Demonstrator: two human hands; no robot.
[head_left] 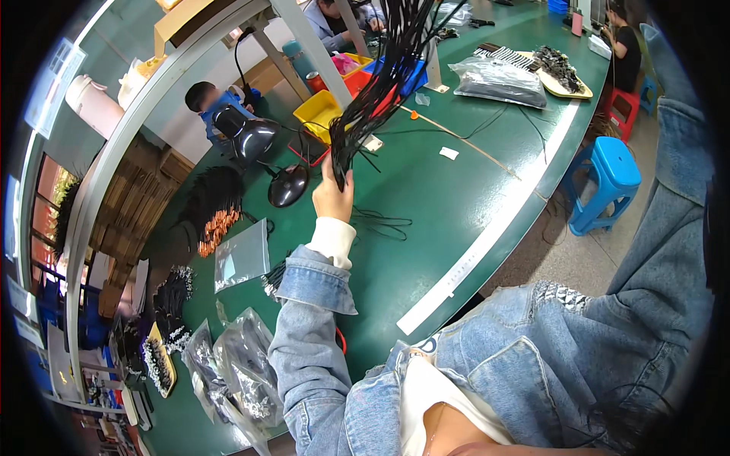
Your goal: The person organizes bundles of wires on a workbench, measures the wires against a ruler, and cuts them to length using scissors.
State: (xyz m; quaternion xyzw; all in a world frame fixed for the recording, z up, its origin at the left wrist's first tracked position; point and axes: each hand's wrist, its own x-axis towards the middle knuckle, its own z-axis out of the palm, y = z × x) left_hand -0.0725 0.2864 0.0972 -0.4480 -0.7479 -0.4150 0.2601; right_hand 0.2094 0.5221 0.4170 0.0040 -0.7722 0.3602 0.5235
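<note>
My left hand (332,199) is raised over the green table, its fingers wrapped round one end of a bundle of thin black cables (372,99). The long strands rise from my grip and run out past the top edge of the view. A few loose cable ends (384,220) lie on the tabletop beside my wrist. My right arm, in a denim sleeve (673,175), stretches up along the right side; its hand is out of view.
The green table (426,182) carries a black lamp (287,185), a yellow bin (319,115), orange-ended cables (219,228) and clear bags (247,365). Farther off lie a bagged bundle (502,82) and a tray of black parts (559,72). A blue stool (604,182) stands right. Other people sit around.
</note>
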